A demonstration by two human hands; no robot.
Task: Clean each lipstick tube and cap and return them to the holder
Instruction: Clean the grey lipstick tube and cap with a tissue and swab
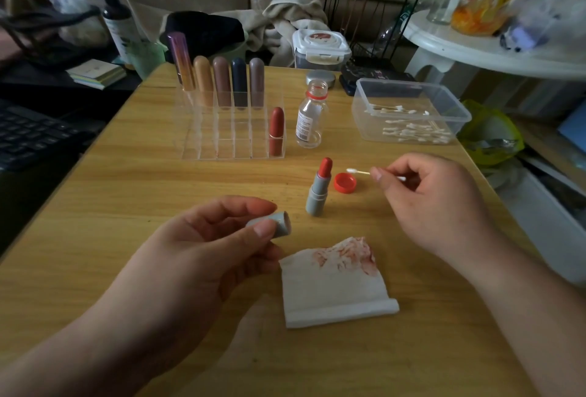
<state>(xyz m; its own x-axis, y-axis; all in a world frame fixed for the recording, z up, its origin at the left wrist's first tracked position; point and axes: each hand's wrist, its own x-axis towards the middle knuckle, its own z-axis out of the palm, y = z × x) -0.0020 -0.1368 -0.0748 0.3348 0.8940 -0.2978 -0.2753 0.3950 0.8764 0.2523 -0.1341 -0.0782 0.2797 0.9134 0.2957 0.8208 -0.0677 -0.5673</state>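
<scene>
Left hand (203,250): my fingers pinch the cap (280,224). Right hand (434,203): fingers pinch the swab (358,171) toward the right edge of the surface (95,238).

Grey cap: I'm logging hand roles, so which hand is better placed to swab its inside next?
Right. The right hand pinches the cotton swab, its tip free, while the left hand grips the grey cap with its open end turned toward it.
</scene>
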